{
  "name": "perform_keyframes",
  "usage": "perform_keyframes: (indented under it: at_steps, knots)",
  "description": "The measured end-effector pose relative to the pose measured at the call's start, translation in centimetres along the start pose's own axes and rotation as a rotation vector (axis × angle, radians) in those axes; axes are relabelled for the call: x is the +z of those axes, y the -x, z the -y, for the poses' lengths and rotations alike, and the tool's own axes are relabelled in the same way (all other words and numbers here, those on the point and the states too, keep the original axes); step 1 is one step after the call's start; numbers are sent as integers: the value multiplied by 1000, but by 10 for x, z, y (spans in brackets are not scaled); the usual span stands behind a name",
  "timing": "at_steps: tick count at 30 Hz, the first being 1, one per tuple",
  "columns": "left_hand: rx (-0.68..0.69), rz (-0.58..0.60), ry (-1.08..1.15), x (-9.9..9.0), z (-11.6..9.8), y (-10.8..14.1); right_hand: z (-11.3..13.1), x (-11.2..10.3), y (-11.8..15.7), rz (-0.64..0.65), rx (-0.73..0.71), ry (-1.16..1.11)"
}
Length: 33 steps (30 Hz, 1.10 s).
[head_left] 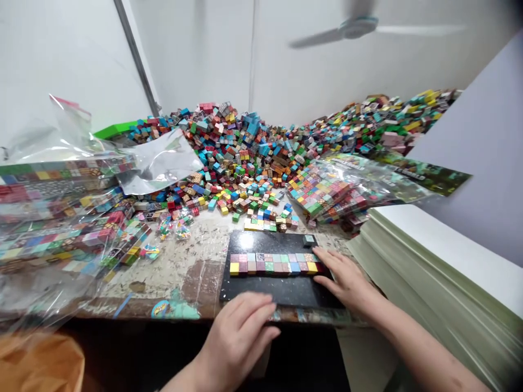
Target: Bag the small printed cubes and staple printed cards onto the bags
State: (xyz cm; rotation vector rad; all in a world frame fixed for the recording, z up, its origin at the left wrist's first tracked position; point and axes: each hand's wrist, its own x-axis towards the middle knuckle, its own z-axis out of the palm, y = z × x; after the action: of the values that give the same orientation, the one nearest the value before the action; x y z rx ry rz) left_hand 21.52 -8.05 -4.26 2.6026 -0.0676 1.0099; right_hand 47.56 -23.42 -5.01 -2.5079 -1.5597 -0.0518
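Black board (281, 291) at the table's near edge, bearing two rows of small coloured cubes (273, 263). Right hand (343, 277) flat, fingers spread, touching the rows' right end, seemingly squaring them. Left hand (241, 332) loosely open, palm down on the board's near edge, steadying it. Loose cube heap (245, 147) beyond; bagged cubes (61, 218) left.

Probably a packing workshop: heaped toy cubes (261, 147), filled plastic bags (61, 218), worn table (183, 267).
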Motion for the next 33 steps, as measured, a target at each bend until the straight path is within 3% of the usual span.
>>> perform_keyframes:
  at_steps: [5,10,16,22,27,33]
  knots:
    - [-90,230,-165,56,4,-77,6,2,-5,-91,9,42]
    - [-82,362,-194,91,17,-106,10,3,-3,-153,5,36]
    - [-52,394,-156,91,20,-107,-5,-13,4,-181,9,-24]
    - [-64,398,-124,89,18,-108,-34,-39,43,-174,42,-69]
    - [-60,396,-128,89,19,-107,-34,-24,66,-128,-2,-16]
    - [-48,364,-115,90,19,-105,-33,-16,60,-130,23,89]
